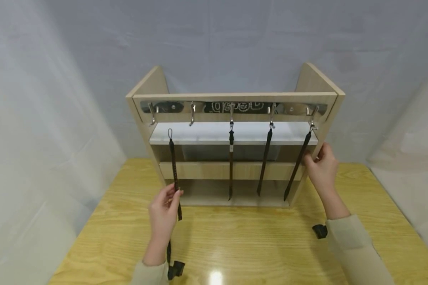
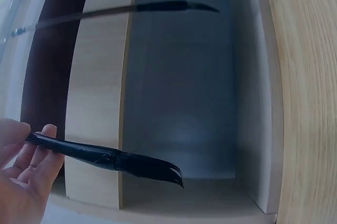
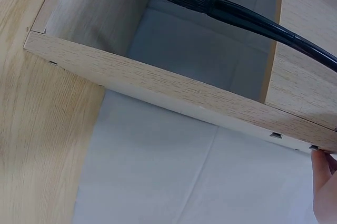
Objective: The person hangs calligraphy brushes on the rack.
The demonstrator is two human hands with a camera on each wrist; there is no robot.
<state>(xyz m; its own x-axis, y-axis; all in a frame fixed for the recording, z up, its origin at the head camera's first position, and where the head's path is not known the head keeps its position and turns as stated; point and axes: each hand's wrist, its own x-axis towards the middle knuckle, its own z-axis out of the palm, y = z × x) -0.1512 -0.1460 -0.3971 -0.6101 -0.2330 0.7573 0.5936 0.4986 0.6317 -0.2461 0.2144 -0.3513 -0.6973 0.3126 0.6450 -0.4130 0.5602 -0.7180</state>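
Note:
My left hand (image 1: 164,208) pinches a dark calligraphy brush (image 1: 173,162) between thumb and fingers, its loop up and its tip down. The loop stands below the two leftmost hooks, apart from them. In the left wrist view, the black bristles of this brush (image 2: 150,167) come to a bent point. My right hand (image 1: 322,170) grips the right side panel (image 1: 331,114) of a pale wooden shelf, and only part of that hand (image 3: 324,187) shows in the right wrist view. Other brushes hang from the middle hook (image 1: 232,113), the one right of it (image 1: 272,114) and the rightmost hook (image 1: 314,115).
A shiny metal hook rail (image 1: 172,107) runs along the shelf's upper front board. Behind the brushes are a white shelf board (image 1: 207,132) and a lower wooden crossbar (image 1: 203,171). The shelf stands on a wood-grain table (image 1: 235,245), with pale sheeting (image 1: 232,47) behind and beside it.

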